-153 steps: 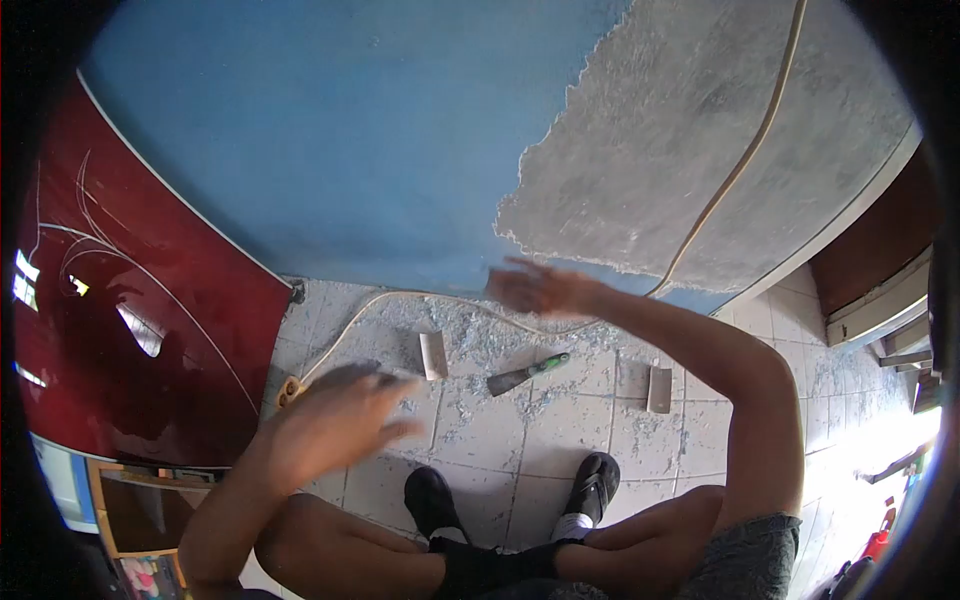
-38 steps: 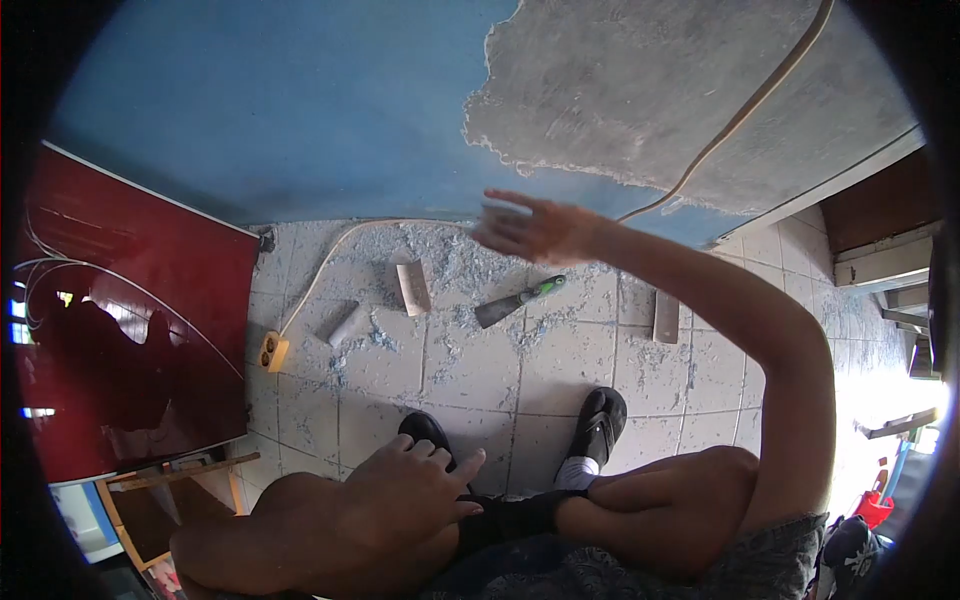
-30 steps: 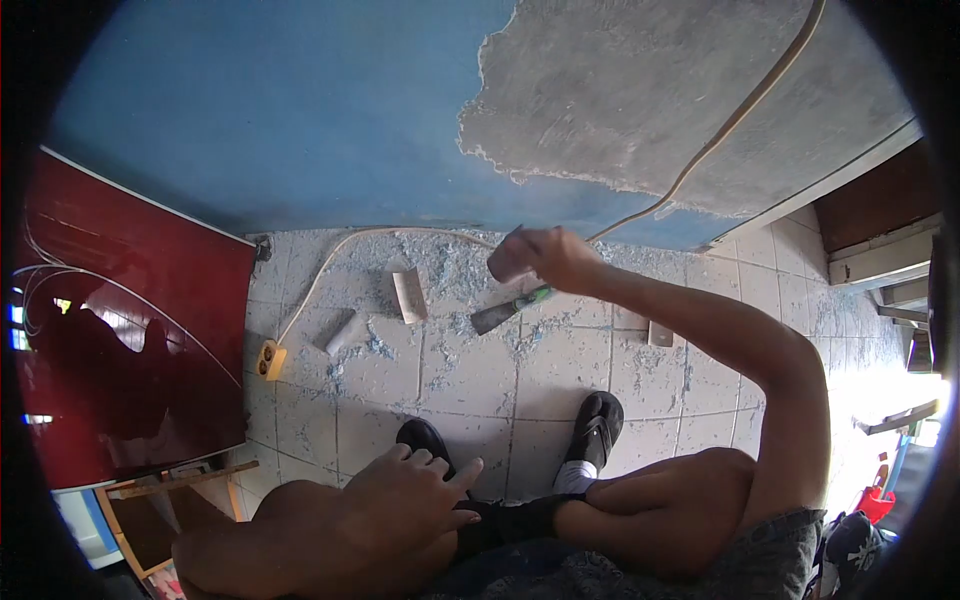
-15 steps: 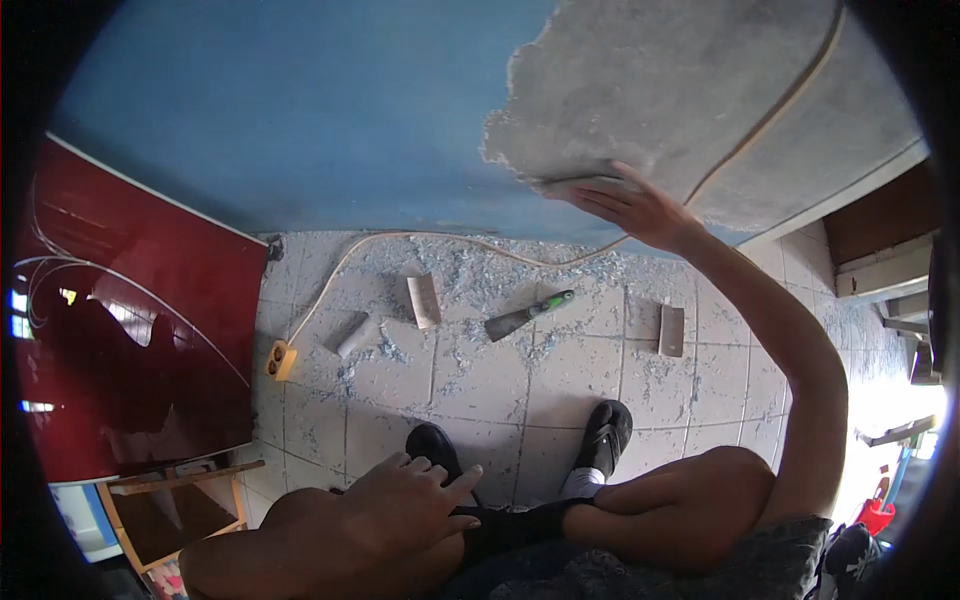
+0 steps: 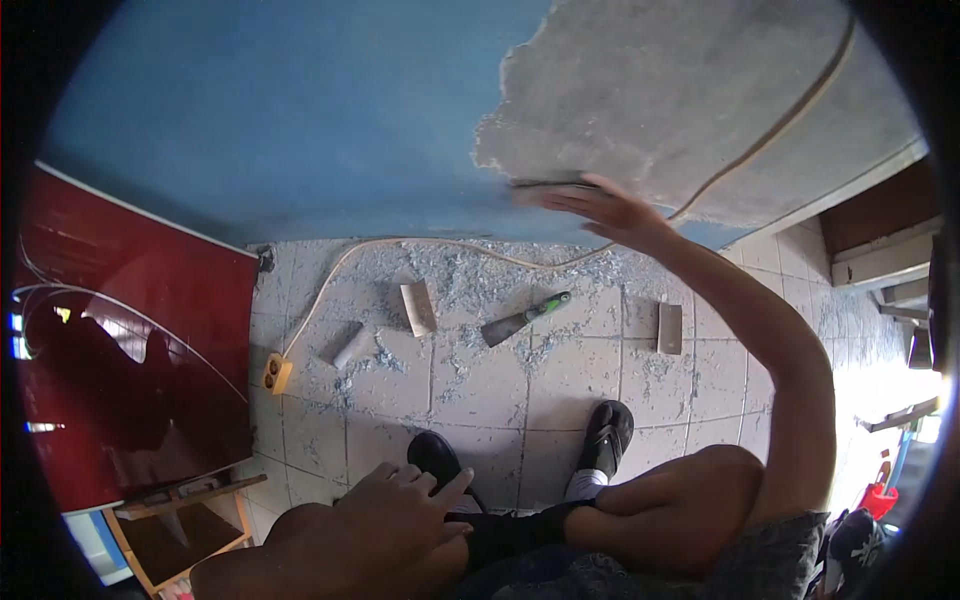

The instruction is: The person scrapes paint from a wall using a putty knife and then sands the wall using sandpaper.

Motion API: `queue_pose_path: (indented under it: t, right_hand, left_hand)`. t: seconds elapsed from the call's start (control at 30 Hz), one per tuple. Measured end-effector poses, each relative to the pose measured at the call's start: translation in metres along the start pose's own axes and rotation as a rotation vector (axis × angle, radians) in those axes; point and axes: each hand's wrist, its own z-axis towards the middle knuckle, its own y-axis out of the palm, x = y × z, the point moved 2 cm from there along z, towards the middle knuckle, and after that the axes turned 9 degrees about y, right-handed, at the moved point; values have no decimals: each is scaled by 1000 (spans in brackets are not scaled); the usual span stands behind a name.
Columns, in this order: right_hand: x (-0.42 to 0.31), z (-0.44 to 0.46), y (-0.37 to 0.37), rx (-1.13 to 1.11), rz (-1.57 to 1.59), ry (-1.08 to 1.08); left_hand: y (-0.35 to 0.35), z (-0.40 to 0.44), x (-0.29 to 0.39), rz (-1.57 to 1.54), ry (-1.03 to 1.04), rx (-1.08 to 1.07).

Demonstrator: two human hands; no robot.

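My right hand (image 5: 612, 212) presses a thin, dark-edged piece of sandpaper (image 5: 550, 183) to the wall, its fingers stretched along it and slightly blurred. It lies at the low edge where blue paint (image 5: 330, 110) meets bare grey plaster (image 5: 640, 100). My left hand (image 5: 395, 505) rests over my left knee, holding nothing, fingers loosely apart. On the floor between wall and feet lies a scraper (image 5: 508, 327) with a green and black handle. Curled sandpaper pieces lie around it: one left of it (image 5: 418, 308), one farther left (image 5: 346, 343), one to the right (image 5: 670, 329).
Paint flakes (image 5: 470, 265) litter the tiled floor (image 5: 480, 385). A pale cable (image 5: 510, 258) runs along the wall base from a yellow socket block (image 5: 277, 373) and up over the plaster. A glossy red panel (image 5: 150, 400) stands left, above a wooden frame (image 5: 240, 505).
My right hand has slid left and slightly down along the wall with the sandpaper. The view has shifted a little. My left hand stays over my knee.
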Motion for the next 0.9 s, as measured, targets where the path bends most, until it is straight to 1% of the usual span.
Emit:
queue_pose_path:
  t: [0.03, 0.1, 0.2, 0.27, 0.33, 0.4, 0.5, 0.53, 0.6, 0.67, 0.73, 0.83, 0.9]
  right_hand:
    - [17, -23, 24, -269, 666, 120]
    - [26, -58, 9, 49, -203, -35]
    - [27, -67, 18, 88, -652, -37]
    - [13, -31, 25, 26, -475, -41]
    - [-16, 18, 3, 144, -410, -89]
    - [-41, 58, -33, 269, -691, -98]
    - [-41, 62, -35, 344, -695, -80]
    - [-34, 52, -33, 313, -687, -85]
    - [-6, 6, -22, 254, -669, -100]
    - [22, -45, -6, 103, -736, -59]
    - [43, -83, 7, 58, -539, 22]
    - [45, -87, 10, 45, -266, 45]
    - [23, -48, -7, 43, -223, -8]
  left_hand:
    - [-1, -5, 4, -22, -10, 10]
    - [-4, -12, 15, -63, -29, 33]
    - [-8, -14, 24, -93, -26, 12]
    - [-7, -8, 24, -79, -11, -16]
    - [-8, 0, 23, -58, -2, -50]
    - [-13, 5, 25, -25, 4, -76]
    - [-28, 2, 31, 22, 42, -78]
    - [-32, -3, 33, 29, 46, -71]
    - [-35, -10, 34, 38, 51, -54]
    - [-32, -14, 32, 15, 32, -37]
    - [-29, -14, 32, -14, 22, -13]
    - [-32, -16, 41, -49, 22, 36]
    - [-29, -12, 42, -30, 39, 50]
